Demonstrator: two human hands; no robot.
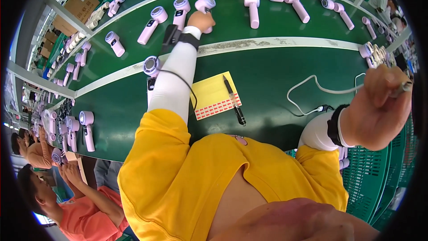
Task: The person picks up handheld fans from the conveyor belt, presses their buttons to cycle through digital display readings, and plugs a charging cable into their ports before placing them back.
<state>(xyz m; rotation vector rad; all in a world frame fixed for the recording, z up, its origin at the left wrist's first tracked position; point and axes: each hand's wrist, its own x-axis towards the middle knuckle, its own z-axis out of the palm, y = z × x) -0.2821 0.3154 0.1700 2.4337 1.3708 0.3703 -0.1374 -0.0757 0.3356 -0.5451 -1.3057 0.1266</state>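
My left hand [201, 21] stretches out to the far belt and is closed around the handle of a lilac handheld fan [205, 3]. The fan's round head shows above my fingers; most of its handle is hidden. At the right, my raised right hand [379, 107] is closed on a cable plug [405, 87], its metal tip poking out past the fingers. A white cable [321, 85] runs along the green bench towards that hand. Beneath my left forearm lies another lilac fan [151, 66], partly covered by the sleeve.
A yellow notepad [209, 93] with a black pen [234, 100] rests mid-bench. More lilac fans [253, 11] lie along the far belt, beyond a pale rail [285, 42]. Green crates [365, 183] stand at the lower right. A co-worker in orange [89, 209] sits at the left.
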